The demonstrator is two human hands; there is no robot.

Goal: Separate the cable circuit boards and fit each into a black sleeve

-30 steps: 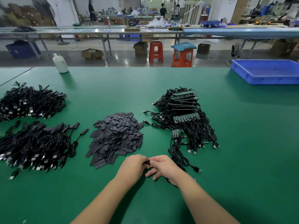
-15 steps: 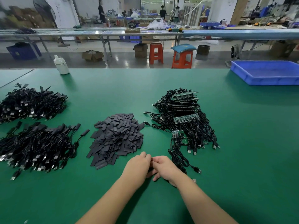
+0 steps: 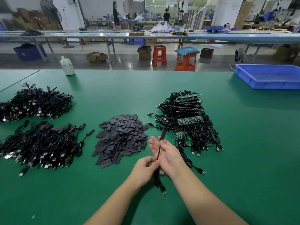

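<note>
Sleeved cable (image 3: 159, 148) held up between both hands, above the green table (image 3: 243, 143).

Left hand (image 3: 144, 167) pinches the cord low down; right hand (image 3: 168, 153) lies open behind it, fingers straight and slightly spread — the black sleeve (image 3: 162, 135) stands at the top, covering the board, plug dangling below. Risk, as I judge it: the loose sleeve could slide off if the cable tips, or the dangling cord could snag the unsorted cable pile (image 3: 190, 124) just beside.

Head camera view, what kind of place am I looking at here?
Most likely an electronics assembly workshop. Heaps of black cables and loose black sleeves lie on a green work table, with long benches, stools and a blue bin beyond.
</note>
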